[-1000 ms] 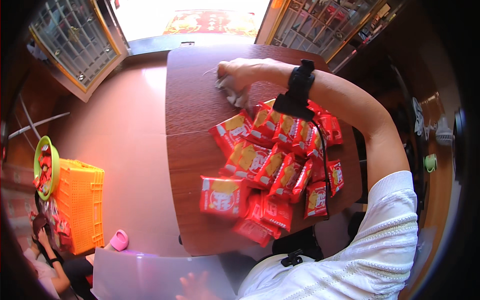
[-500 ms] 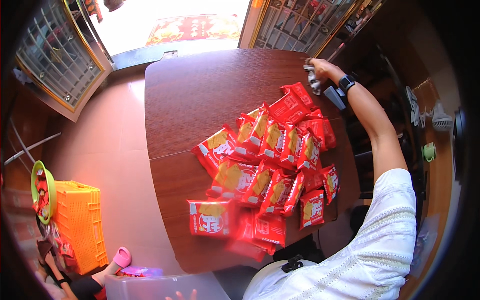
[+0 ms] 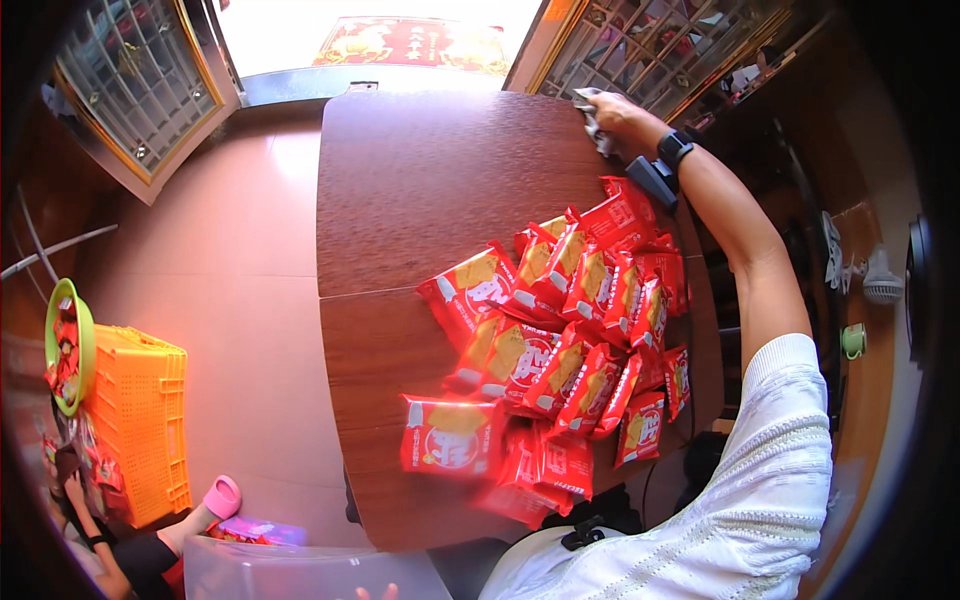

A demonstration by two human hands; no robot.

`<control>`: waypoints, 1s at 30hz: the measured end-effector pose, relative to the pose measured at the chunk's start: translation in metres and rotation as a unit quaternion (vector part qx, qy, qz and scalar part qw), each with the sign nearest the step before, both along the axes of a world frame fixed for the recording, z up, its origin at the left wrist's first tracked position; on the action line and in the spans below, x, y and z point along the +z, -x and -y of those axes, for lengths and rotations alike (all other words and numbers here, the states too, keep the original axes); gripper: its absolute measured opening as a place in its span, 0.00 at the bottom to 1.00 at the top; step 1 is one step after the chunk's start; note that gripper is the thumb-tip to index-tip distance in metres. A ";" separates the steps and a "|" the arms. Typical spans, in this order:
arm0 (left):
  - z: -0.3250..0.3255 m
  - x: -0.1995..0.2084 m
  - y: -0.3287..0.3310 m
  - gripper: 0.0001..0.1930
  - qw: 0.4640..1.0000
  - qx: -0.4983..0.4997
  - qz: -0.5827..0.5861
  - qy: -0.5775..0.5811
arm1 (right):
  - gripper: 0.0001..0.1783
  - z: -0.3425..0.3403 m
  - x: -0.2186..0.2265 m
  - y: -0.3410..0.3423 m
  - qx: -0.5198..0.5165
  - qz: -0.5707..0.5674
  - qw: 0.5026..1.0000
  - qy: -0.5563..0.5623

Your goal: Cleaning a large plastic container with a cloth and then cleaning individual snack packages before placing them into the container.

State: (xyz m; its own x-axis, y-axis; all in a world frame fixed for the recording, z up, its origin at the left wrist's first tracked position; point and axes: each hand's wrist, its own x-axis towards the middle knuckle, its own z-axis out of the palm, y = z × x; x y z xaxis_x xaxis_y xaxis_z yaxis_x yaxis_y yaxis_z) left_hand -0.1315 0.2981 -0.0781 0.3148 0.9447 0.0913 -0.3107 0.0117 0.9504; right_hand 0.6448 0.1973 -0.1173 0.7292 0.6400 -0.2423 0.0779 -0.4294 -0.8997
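Note:
My right hand [image 3: 622, 118] is closed on a crumpled grey-white cloth [image 3: 597, 128] at the far right corner of the brown wooden table [image 3: 420, 190]. Beside that wrist, which wears a black watch, is a dark flat object [image 3: 652, 186] I cannot identify. A loose heap of red biscuit packets [image 3: 590, 290] covers the table's right and near parts, just nearer than the cloth. Only the fingertips of my left hand [image 3: 376, 593] show at the lower edge, apart from each other, by a translucent plastic bin [image 3: 310, 570]; no object shows in them.
An orange plastic crate [image 3: 140, 430] stands on the floor at left, with a green basin [image 3: 84, 350] of red packets beside it. Another person's leg with a pink slipper [image 3: 223, 497] and a hand [image 3: 75, 490] show at lower left. A green mug [image 3: 853, 341] is at right.
My right hand has moved the cloth farther away and slightly left on the table's far corner. The whole view has shifted a little; less of my left hand shows.

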 end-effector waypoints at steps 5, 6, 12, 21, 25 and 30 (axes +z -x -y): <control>0.000 -0.001 0.000 0.48 0.999 -0.010 -0.009 -0.034 | 0.21 -0.147 0.038 0.090 0.222 0.362 0.842 0.332; -0.001 -0.002 0.002 0.47 0.999 -0.023 0.011 -0.029 | 0.29 -0.164 0.038 0.089 0.252 0.388 0.809 0.363; 0.007 -0.018 0.031 0.47 0.998 -0.056 0.026 0.034 | 0.33 -0.247 0.028 0.136 0.277 0.347 0.860 0.253; 0.010 -0.005 0.029 0.47 0.997 -0.059 -0.021 0.038 | 0.38 -0.298 0.019 0.207 0.403 0.372 0.827 0.126; 0.010 -0.002 0.033 0.47 0.995 -0.078 -0.050 0.045 | 0.36 -0.287 0.030 0.263 0.552 0.396 0.731 0.061; 0.012 0.000 0.041 0.48 0.988 -0.118 -0.087 0.057 | 0.36 -0.251 0.061 0.346 0.638 0.351 0.674 0.121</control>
State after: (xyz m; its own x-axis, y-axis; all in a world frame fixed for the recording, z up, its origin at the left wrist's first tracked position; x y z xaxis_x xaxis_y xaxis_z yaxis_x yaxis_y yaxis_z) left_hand -0.1720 0.2866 -0.0780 0.5296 0.8439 -0.0856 -0.1194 0.1741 0.9775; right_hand 0.2989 0.4483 -0.0566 -0.3894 0.8584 -0.3339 0.8930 0.2631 -0.3651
